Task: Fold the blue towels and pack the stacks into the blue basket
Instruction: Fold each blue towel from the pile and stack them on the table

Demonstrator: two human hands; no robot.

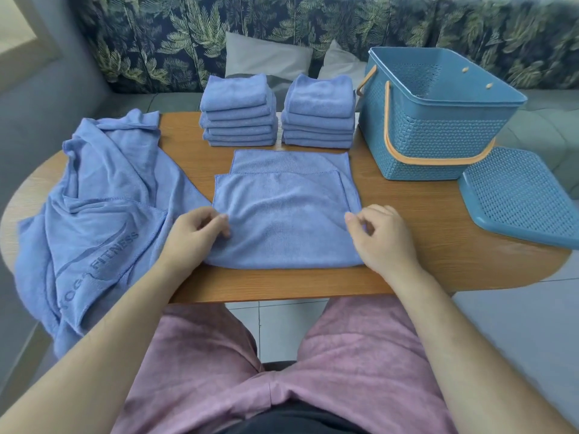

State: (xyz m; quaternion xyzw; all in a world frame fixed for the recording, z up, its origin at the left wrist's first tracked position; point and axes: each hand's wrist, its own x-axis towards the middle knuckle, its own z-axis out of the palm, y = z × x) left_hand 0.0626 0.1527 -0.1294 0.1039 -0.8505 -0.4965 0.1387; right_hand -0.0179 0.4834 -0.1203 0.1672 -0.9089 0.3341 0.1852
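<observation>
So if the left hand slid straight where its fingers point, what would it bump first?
The left hand pinches the half-folded towel; across it, probably the right hand, nothing else between.

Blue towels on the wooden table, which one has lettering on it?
The large unfolded blue towel draped at the far left: it bears FITNESS lettering. The half-folded towel in front and both folded stacks look plain.
</observation>
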